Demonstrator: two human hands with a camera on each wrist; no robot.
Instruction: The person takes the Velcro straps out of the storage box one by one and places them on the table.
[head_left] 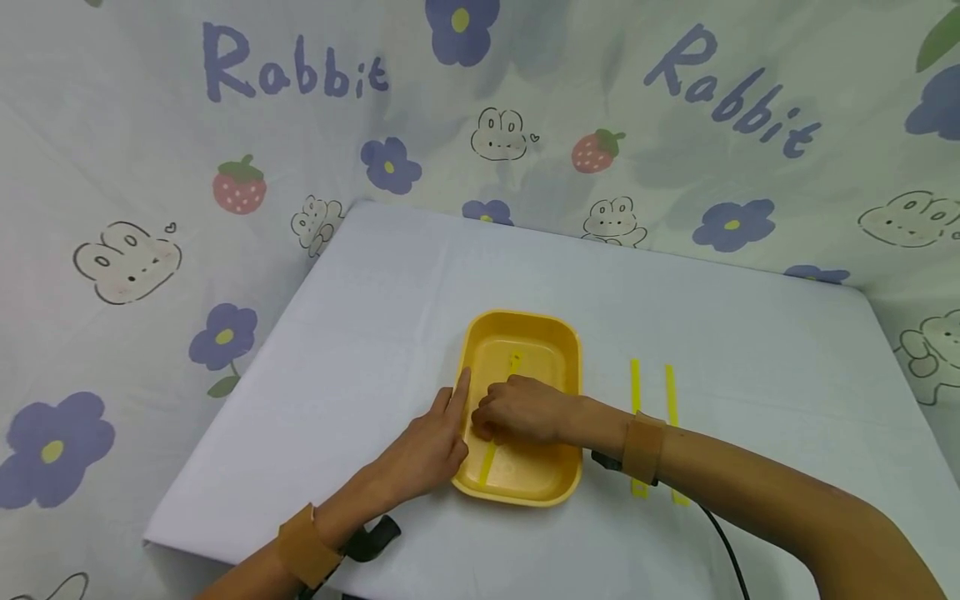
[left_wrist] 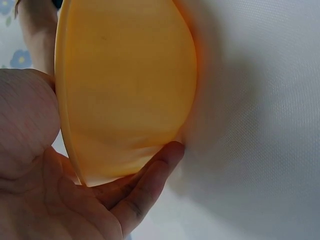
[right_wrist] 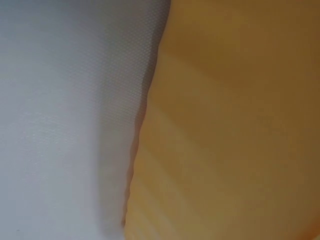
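Note:
A yellow plastic tray (head_left: 517, 492) with rounded corners lies on the white table. My left hand (head_left: 431, 450) holds its left side, index finger along the rim. In the left wrist view, the fingers (left_wrist: 150, 185) of that hand lie against the tray's outer wall (left_wrist: 125, 85). Inside the tray, a thin yellow strip (head_left: 487, 464) runs lengthwise, its far end showing a small dark mark. My right hand (head_left: 525, 410) is curled over the strip's middle and pinches it; its fingertips are hidden. The right wrist view shows only the tray's side (right_wrist: 225, 125) and the tablecloth.
Two more yellow strips (head_left: 635, 385) lie side by side on the table (head_left: 772, 400) right of the tray, with my right forearm crossing above them. A black cable (head_left: 723, 542) hangs from the right wristband. A patterned curtain (head_left: 525, 92) stands behind the table.

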